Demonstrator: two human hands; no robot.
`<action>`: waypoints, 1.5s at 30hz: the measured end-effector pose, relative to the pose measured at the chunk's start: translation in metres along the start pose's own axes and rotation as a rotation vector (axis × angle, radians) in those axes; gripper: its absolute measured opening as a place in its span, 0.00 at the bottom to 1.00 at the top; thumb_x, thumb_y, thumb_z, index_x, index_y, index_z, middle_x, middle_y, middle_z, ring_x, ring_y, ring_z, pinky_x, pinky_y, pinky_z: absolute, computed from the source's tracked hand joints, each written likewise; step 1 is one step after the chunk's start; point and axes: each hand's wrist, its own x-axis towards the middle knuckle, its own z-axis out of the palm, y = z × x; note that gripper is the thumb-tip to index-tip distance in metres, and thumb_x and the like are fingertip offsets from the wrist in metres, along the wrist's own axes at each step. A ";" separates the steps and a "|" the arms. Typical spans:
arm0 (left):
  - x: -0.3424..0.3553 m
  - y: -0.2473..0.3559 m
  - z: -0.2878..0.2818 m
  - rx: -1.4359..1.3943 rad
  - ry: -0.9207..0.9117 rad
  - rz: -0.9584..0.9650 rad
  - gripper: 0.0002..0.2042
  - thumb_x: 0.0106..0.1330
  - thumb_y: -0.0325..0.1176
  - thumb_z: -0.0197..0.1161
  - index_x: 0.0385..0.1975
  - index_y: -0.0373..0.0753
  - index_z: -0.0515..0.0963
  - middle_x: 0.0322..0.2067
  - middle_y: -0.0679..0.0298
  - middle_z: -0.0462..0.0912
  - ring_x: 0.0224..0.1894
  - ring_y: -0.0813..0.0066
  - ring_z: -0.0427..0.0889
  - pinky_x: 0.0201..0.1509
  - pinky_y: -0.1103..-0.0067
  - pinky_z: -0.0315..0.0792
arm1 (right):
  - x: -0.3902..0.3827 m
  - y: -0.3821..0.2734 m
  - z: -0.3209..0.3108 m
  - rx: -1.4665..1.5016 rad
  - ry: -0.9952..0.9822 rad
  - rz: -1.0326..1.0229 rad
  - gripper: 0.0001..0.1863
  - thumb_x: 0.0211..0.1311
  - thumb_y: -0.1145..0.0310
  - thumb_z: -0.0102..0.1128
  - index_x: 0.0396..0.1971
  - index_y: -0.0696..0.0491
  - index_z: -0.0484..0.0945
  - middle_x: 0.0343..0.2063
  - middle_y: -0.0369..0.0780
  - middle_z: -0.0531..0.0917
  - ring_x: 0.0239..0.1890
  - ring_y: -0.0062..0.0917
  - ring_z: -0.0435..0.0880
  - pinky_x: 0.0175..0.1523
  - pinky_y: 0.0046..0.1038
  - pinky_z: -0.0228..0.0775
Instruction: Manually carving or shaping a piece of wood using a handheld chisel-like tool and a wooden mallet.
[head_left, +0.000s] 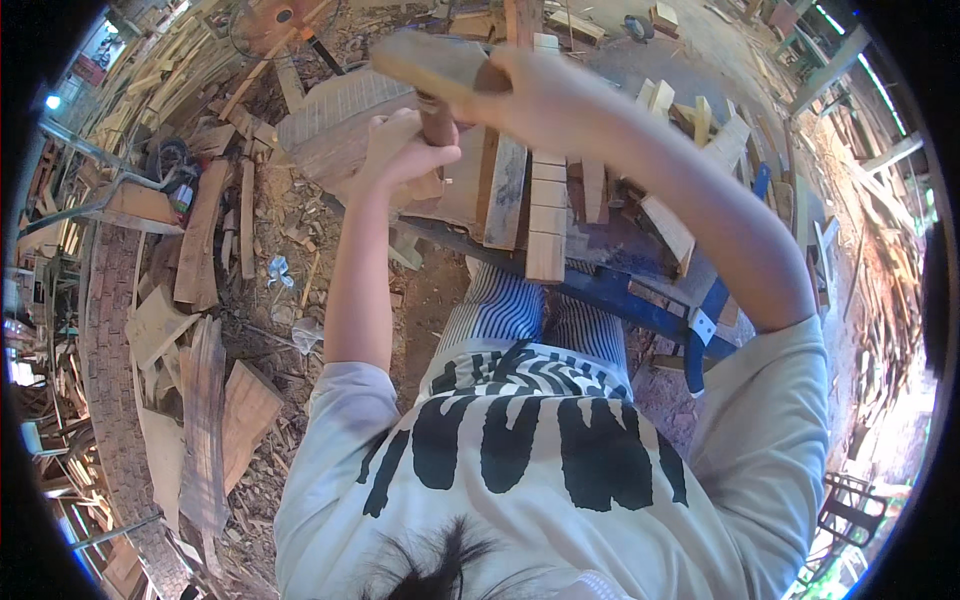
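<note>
My right hand (pixel 520 88), slightly blurred, is closed around a thick wooden block (pixel 425 62). The block sits over the top of a round, reddish-brown handle (pixel 437 122); I cannot tell whether they touch. That handle stands upright in my closed left hand (pixel 398 158), and the tool's lower end is hidden. Beneath the left hand lies a wide brown slab of wood (pixel 335 150) on the bench. To the right of it are a grey weathered board (pixel 506 195) and a pale wooden strip (pixel 546 225), lying lengthwise toward me.
A blue metal bar (pixel 625 300) runs along the bench's near side, by my knees. Cut wood pieces (pixel 668 230) lie at the bench's right. An orange fan (pixel 275 28) stands at the far left. Planks (pixel 205 420) and chips cover the ground at left.
</note>
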 end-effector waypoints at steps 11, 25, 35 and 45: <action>0.002 -0.004 0.001 -0.016 -0.005 -0.024 0.08 0.55 0.42 0.69 0.31 0.50 0.82 0.33 0.72 0.87 0.42 0.79 0.84 0.56 0.73 0.67 | -0.005 0.007 0.015 0.033 0.007 0.034 0.31 0.65 0.48 0.64 0.51 0.64 0.79 0.39 0.50 0.84 0.37 0.36 0.85 0.43 0.34 0.77; 0.021 -0.047 0.035 -0.177 -0.141 -0.061 0.09 0.61 0.31 0.66 0.40 0.46 0.81 0.43 0.70 0.83 0.45 0.80 0.80 0.52 0.75 0.72 | 0.007 0.010 0.006 0.210 0.267 -0.190 0.22 0.68 0.56 0.62 0.44 0.63 0.79 0.28 0.41 0.84 0.30 0.24 0.83 0.35 0.28 0.74; 0.013 -0.016 0.009 -0.069 -0.192 -0.128 0.09 0.63 0.38 0.66 0.40 0.45 0.81 0.42 0.74 0.83 0.49 0.85 0.77 0.58 0.78 0.68 | 0.016 0.037 0.015 0.165 0.198 -0.220 0.23 0.66 0.55 0.64 0.46 0.63 0.81 0.34 0.44 0.86 0.32 0.30 0.84 0.39 0.29 0.76; 0.026 -0.053 0.035 -0.359 -0.238 -0.089 0.08 0.66 0.36 0.65 0.41 0.43 0.76 0.43 0.71 0.77 0.50 0.80 0.74 0.60 0.77 0.67 | 0.035 0.021 0.015 -0.265 0.184 -0.312 0.30 0.65 0.43 0.61 0.51 0.56 0.82 0.31 0.45 0.88 0.34 0.35 0.88 0.41 0.38 0.81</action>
